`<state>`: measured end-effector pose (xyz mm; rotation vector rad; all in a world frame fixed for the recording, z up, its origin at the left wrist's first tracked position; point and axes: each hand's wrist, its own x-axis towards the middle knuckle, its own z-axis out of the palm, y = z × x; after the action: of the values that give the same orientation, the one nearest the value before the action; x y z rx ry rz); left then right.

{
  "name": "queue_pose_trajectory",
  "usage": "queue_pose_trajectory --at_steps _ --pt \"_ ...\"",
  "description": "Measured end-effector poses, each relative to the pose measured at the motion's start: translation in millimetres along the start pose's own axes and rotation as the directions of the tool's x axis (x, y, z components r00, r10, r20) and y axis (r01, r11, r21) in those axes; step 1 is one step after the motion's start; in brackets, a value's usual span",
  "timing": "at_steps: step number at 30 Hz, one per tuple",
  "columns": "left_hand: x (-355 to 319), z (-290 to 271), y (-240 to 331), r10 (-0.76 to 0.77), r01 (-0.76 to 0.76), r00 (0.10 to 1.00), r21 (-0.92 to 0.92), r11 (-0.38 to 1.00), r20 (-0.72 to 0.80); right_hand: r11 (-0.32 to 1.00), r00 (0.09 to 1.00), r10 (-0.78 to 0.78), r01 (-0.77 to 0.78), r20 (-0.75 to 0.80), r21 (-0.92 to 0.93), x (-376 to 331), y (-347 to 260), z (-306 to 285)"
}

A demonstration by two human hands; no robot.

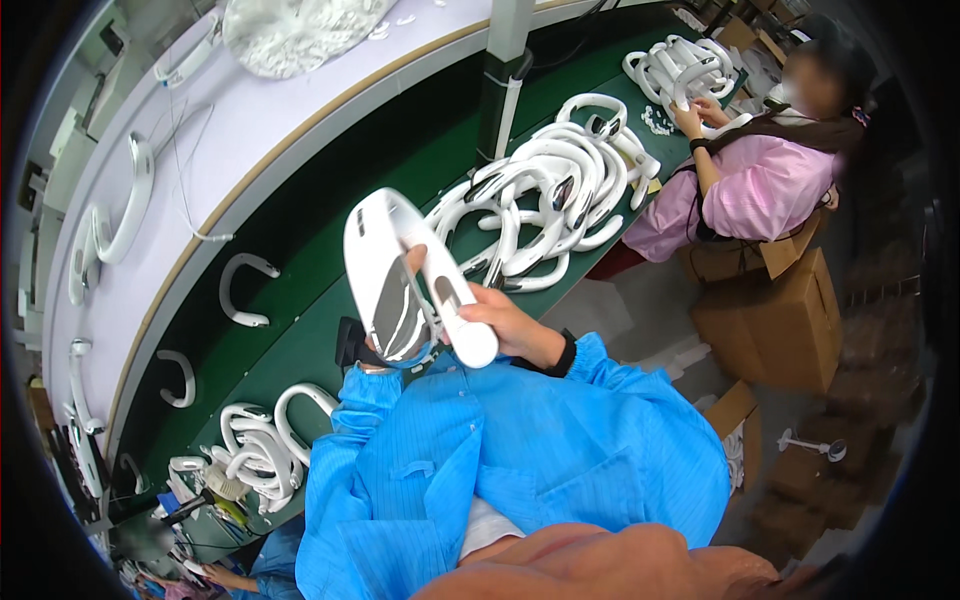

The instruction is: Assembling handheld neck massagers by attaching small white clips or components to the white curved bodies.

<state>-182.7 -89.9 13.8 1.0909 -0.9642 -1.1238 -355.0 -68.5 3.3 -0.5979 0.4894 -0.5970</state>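
A white U-shaped neck fan [374, 250] is held up in front of my chest, its curved end tilted away from me. One arm of it shows a shiny grey inner panel. The other arm ends in a rounded white tip, and my right hand [515, 325] is closed round that arm near the tip. Most of my left hand [415, 259] is hidden behind the fan; a fingertip shows in the gap between the two arms, gripping from behind. A dark band wraps each wrist. Just beyond the right hand lies a heap of similar white neck fans [560, 190].
The green bench [330, 295] carries another pile of fans [262, 455] at left. A raised pale curved shelf [270, 120] and a metal post [508, 40] stand beyond. A co-worker in pink [765, 190] sits at right near a cardboard box [775, 320].
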Motion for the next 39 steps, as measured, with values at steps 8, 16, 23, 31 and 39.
queue_pose_trajectory --at_steps 8,16,23,31,39 --pt "15.0 -33.2 -24.4 -0.181 0.171 0.977 0.097 0.981 0.109 0.886 0.78 -0.439 0.457 -0.446 -0.073 -25.0 -124.8 -73.1" --pt "26.3 53.9 136.5 0.625 0.0 0.246 -0.645 0.764 0.741 0.75 0.526 -0.548 0.654 -0.65 -0.104 6.9 -255.4 -228.5" --pt "58.6 113.8 140.2 0.662 0.084 0.299 -0.71 0.699 0.687 0.863 0.366 -0.48 0.36 -0.797 -0.355 48.0 -357.8 -417.0" --pt "110.0 120.0 115.0 0.412 0.022 0.297 -0.437 0.899 0.862 0.908 0.159 -0.409 0.173 -0.899 -0.382 72.1 -397.7 -524.5" --pt "145.2 137.6 90.3 0.481 0.049 0.348 -0.528 0.848 0.805 0.934 0.194 -0.354 0.114 -0.915 -0.338 50.5 -385.4 -561.5"
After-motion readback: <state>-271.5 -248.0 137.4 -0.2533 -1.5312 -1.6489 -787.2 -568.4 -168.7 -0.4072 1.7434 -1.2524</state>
